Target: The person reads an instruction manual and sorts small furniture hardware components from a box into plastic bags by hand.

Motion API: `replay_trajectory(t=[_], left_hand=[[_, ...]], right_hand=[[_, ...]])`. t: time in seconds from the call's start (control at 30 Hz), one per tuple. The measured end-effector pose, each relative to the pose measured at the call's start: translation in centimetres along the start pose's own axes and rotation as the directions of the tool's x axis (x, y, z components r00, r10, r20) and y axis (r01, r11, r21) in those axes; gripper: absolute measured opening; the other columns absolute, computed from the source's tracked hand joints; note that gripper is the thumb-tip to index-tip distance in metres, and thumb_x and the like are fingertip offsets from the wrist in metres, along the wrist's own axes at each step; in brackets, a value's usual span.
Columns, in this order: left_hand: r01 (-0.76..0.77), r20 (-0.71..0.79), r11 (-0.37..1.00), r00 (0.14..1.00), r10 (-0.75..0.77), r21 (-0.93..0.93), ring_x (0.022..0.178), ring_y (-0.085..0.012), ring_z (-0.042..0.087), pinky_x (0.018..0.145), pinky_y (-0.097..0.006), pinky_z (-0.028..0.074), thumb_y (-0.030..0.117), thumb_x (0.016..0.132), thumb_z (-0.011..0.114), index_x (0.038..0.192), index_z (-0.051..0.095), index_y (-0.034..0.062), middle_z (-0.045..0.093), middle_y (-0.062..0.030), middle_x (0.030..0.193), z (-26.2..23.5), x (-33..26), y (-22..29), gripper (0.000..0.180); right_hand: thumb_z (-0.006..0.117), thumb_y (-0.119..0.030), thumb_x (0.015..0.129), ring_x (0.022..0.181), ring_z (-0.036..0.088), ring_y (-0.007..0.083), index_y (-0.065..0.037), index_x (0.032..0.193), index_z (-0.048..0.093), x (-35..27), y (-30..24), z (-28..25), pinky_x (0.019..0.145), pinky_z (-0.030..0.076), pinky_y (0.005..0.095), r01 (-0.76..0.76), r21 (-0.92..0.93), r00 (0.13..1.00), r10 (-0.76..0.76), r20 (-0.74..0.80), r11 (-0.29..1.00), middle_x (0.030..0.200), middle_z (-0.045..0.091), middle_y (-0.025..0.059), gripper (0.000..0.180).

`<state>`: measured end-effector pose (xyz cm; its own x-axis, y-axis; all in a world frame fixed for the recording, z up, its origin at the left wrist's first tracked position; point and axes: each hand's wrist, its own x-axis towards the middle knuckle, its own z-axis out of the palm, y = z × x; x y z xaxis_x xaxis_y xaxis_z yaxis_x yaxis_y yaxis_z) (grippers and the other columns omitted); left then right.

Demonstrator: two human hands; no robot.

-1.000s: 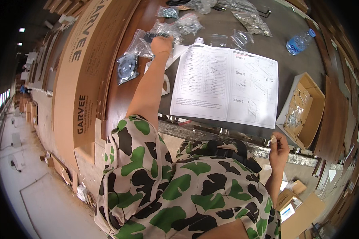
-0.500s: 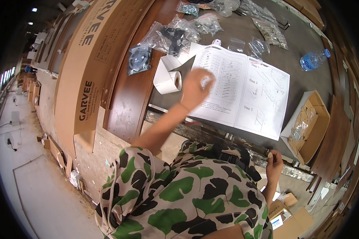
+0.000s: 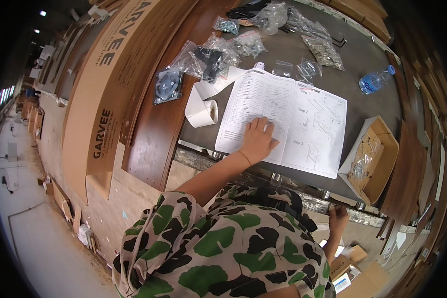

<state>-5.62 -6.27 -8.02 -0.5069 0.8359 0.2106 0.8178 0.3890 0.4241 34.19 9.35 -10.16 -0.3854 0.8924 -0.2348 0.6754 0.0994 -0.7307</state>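
Observation:
An open printed instruction booklet (image 3: 317, 149) with line drawings lies flat on the dark work table. My left hand (image 3: 258, 141) rests on the lower part of its left page, fingers stretched out and holding nothing. Below the table's near edge, my right hand (image 3: 338, 220) hangs with its fingers curled in; whatever they may hold is hidden. A partly unwound roll of white labels (image 3: 203, 113) stands left of the booklet. Just beyond the booklet lie small clear plastic bags (image 3: 309, 70).
Bags of hardware (image 3: 213, 57) and a bag with a round grey part (image 3: 168, 86) lie at the far left. An open cardboard tray (image 3: 381, 161) holds small parts at right, near a water bottle (image 3: 376, 80). A tall carton (image 3: 103, 94) stands left, beside brown boards (image 3: 151, 154).
My left hand has come down from above the booklet's left edge onto its page, and its fingers have straightened. My right hand has dropped slightly from the table edge. The view has shifted.

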Motion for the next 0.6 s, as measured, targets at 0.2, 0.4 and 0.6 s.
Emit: replay_trajectory(t=[0.2, 0.4, 0.6], left_hand=[[0.002, -0.005, 0.994, 1.000, -0.002, 0.114, 0.107, -0.0324, 0.044, 0.087, -0.046, 0.035, 0.034, 0.073, 0.072, 0.113, 0.056, 0.0043, 0.048, -0.0159, 0.117, 0.8, 0.4, -0.2, 0.052], [0.130, 0.170, 0.979, 0.973, -0.156, 0.157, 0.110, -0.0291, 0.045, 0.086, -0.045, 0.035, 0.041, 0.066, 0.076, 0.120, 0.054, 0.0064, 0.049, -0.0132, 0.118, -0.4, 2.3, 0.2, 0.068], [0.265, 0.262, 0.949, 0.916, -0.303, 0.169, 0.116, -0.0337, 0.042, 0.094, -0.049, 0.036, 0.045, 0.060, 0.080, 0.131, 0.046, 0.0068, 0.047, -0.0153, 0.120, -0.9, 3.8, 0.3, 0.088]], right_hand=[[0.067, -0.013, 0.084, 0.056, 0.042, 0.0072, -0.003, 0.074, 0.050, 0.1, 1.4, 0.4, 0.051, 0.036, 0.0249, 0.112, -0.028, 0.992, -0.113, -0.061, 0.993, 0.060, 0.048, -0.0002, 0.023], [0.066, -0.012, 0.082, 0.056, 0.053, 0.0141, -0.001, 0.077, 0.054, 0.5, -0.7, -0.9, 0.053, 0.044, 0.0308, 0.138, -0.158, 0.986, -0.121, 0.113, 0.978, 0.061, 0.055, 0.0069, 0.017], [0.064, -0.012, 0.085, 0.055, 0.055, 0.0101, 0.002, 0.084, 0.060, 2.2, -0.7, -2.8, 0.051, 0.045, 0.0271, 0.004, 0.071, 0.919, -0.031, 0.392, 0.997, 0.063, 0.059, 0.0055, 0.015]])
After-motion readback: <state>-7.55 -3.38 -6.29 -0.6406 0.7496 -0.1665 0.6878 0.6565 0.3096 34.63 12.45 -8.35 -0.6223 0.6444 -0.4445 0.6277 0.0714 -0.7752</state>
